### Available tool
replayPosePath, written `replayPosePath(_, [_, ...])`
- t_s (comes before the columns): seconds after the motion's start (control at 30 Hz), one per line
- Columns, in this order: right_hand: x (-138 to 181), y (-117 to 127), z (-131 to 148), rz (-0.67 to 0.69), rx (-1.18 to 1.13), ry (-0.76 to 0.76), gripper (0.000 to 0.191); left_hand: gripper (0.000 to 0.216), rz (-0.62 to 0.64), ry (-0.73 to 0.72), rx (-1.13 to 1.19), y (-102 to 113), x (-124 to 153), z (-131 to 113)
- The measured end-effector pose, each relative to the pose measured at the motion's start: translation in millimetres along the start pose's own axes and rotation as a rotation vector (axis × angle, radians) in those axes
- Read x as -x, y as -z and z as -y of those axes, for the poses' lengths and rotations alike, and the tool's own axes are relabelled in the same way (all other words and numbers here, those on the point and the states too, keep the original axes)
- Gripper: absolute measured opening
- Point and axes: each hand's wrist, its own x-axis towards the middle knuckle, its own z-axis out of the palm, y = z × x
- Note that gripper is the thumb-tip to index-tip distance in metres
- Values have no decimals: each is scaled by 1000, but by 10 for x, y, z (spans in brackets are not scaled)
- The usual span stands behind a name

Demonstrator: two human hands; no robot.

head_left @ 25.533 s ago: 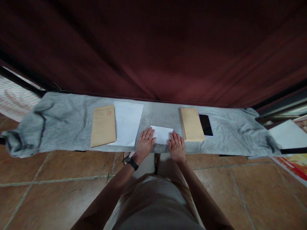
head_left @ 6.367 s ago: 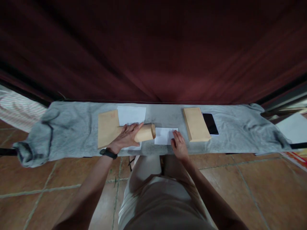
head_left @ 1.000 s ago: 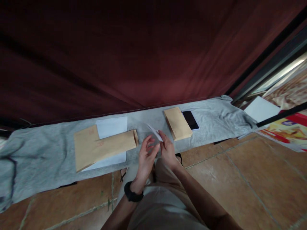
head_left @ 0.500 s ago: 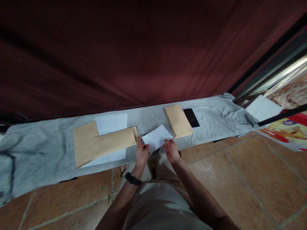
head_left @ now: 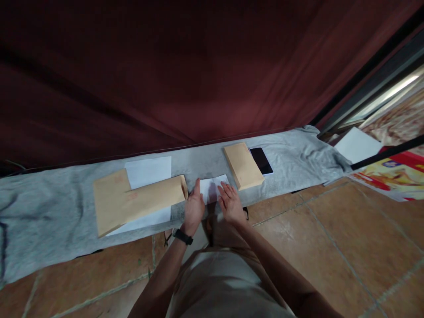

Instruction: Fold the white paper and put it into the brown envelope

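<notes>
A small white sheet of paper, perhaps folded, lies flat on the grey cloth in front of me. My left hand is at its left edge, fingers stretched along that side. My right hand rests on its right part with fingers spread and lying flat. To the left, a brown envelope with its mouth open lies across another brown envelope and larger white sheets. Just right of the paper sits a thick stack of brown envelopes.
A phone lies beside the stack. Grey cloth covers the long narrow bench, with a dark red curtain behind it. Off the right end are a white panel and a colourful printed box. Tiled floor is below.
The paper has gone from being held up tilted between both hands to lying flat on the cloth. My right fingers have shifted from gripping its corner to resting on top.
</notes>
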Motion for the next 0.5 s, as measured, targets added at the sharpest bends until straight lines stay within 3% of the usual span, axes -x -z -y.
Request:
replayPosePath(0.17, [-154,-73,-88,89,116,-19,47,58,-102,-74,-86,-13,51,-33])
replayPosePath(0.3, [-134,-102,-124,119,138,-9,49,52,-135,-105,-159,-38,245,-115])
replayPosePath(0.5, [-141,-66,-141,150,125,6,48,52,-63,-381,-288,-275,496,-143])
